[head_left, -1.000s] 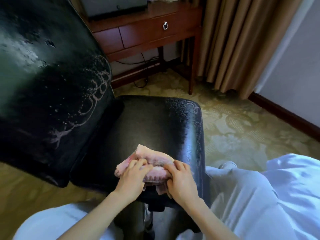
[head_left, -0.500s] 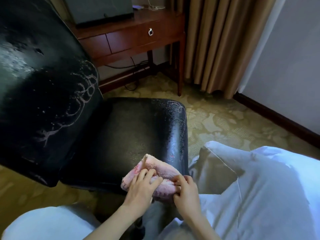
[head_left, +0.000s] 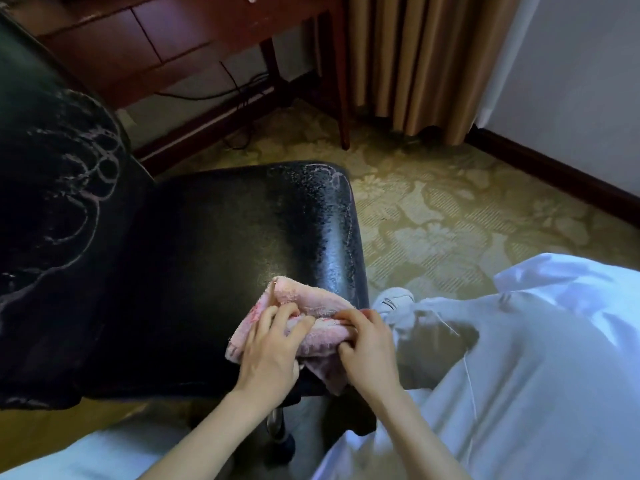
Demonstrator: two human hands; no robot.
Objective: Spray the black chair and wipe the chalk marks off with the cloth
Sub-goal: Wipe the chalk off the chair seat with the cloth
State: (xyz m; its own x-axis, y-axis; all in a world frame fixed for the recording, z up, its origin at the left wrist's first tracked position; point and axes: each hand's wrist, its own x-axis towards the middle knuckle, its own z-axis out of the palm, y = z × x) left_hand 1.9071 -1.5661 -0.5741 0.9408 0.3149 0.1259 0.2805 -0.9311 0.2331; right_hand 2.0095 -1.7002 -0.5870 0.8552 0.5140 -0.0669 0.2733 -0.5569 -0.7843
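Since the earlier frame, the pink cloth (head_left: 304, 323) has been kept at the near right corner of the black chair's seat (head_left: 221, 237). It is pinched by the left hand (head_left: 270, 351) and right hand (head_left: 367, 348), fingers clamped on its folds. Chalk marks (head_left: 79, 188) are seen on the backrest.
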